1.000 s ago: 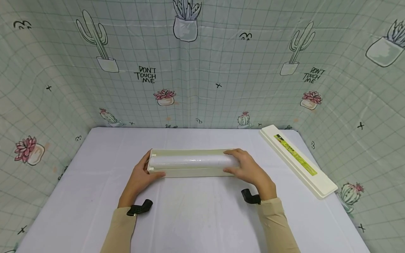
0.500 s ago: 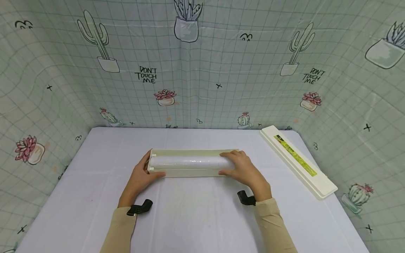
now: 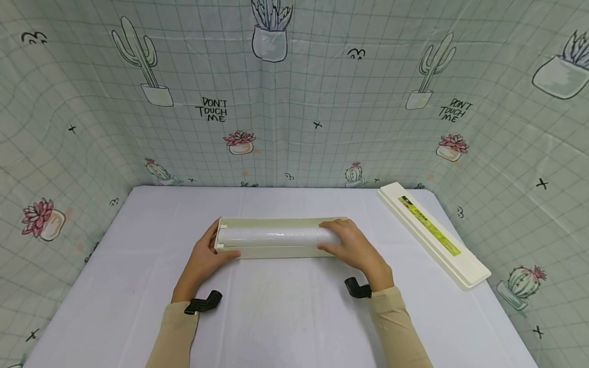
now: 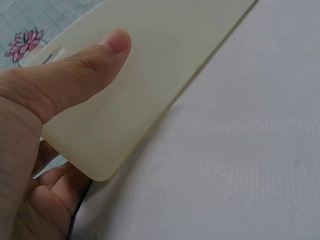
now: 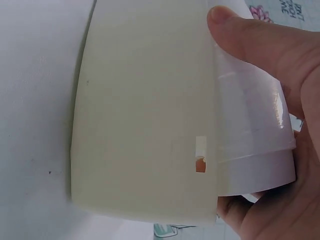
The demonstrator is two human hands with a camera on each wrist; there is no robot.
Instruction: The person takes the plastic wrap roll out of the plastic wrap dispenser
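A long cream cling film dispenser box [image 3: 276, 252] lies across the table, its top uncovered. Inside sits a shiny white roll of cling film [image 3: 271, 235]. My left hand [image 3: 205, 255] grips the box's left end, thumb along the near wall [image 4: 150, 85] and fingers round the end. Over the right end, my right hand [image 3: 356, 248] holds the roll, with the thumb on its near side by the box rim and fingers beyond it. In the right wrist view, the roll's end [image 5: 257, 172] stands above the wall; the fingers are partly hidden behind it.
The cream lid [image 3: 428, 232] with a yellow label lies slantwise at the right side of the table. A white cloth [image 3: 280, 312] covers the table. Behind and at both sides hangs a grid-patterned curtain [image 3: 294, 102] with cactus drawings.
My right hand has shifted slightly left along the roll, mostly in the first half second. The left hand, box and lid have stayed in place.
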